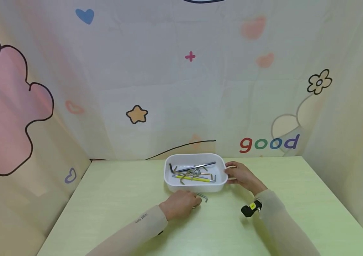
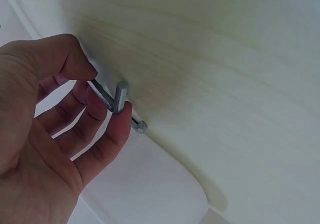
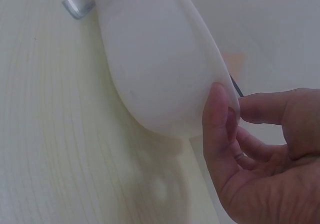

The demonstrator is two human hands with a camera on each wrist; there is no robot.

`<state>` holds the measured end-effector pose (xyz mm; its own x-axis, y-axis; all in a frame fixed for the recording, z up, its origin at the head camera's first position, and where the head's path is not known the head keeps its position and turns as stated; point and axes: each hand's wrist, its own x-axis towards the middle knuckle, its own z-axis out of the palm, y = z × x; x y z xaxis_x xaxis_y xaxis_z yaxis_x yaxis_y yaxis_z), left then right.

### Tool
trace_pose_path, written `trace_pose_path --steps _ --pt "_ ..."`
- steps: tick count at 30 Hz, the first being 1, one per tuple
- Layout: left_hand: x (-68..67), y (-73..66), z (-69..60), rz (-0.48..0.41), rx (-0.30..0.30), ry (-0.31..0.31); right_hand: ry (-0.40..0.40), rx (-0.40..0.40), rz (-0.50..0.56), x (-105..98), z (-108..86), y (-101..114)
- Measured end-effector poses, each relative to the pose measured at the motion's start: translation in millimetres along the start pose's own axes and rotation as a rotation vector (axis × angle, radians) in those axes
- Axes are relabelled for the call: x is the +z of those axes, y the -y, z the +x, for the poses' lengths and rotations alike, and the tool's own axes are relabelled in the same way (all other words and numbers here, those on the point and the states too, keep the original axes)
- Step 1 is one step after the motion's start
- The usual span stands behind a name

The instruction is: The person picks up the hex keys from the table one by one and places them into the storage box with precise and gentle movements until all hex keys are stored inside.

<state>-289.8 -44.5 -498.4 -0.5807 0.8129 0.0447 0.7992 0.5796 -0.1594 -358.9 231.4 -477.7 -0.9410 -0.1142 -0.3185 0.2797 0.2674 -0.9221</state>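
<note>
In the head view my left hand (image 1: 179, 205) is low in front of a white plastic tub (image 1: 189, 187), with bent metal ends showing beside its fingers. Up close, the left hand (image 2: 55, 108) pinches silver L-shaped hex keys (image 2: 120, 96) between thumb and fingers. They overlap, so I cannot tell how many there are. At the tub's right end, my right hand (image 1: 242, 176) grips the wall and rim. The right wrist view has that hand's thumb and fingers (image 3: 216, 108) at the tub's end (image 3: 155, 73).
Inside the tub lie several hex keys, among them one with a yellow sleeve (image 1: 192, 178) and a long dark one (image 1: 200, 166). The tub stands on a pale wood-grain table (image 1: 120, 199). Behind it hangs a printed cloth backdrop (image 1: 168, 89).
</note>
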Motion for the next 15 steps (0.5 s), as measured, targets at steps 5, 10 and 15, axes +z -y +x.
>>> trace_pose_path --steps 5,10,15 --pt "-6.7 0.1 -0.6 -0.005 0.012 -0.018 0.005 -0.006 0.003 0 -1.3 1" --pt "-21.2 0.2 -1.4 -0.023 0.011 -0.039 0.003 -0.011 -0.001 0 -2.2 1" --pt "-35.8 2.8 -2.2 -0.019 -0.004 -0.049 0.002 -0.009 0.001 0 -2.1 1"
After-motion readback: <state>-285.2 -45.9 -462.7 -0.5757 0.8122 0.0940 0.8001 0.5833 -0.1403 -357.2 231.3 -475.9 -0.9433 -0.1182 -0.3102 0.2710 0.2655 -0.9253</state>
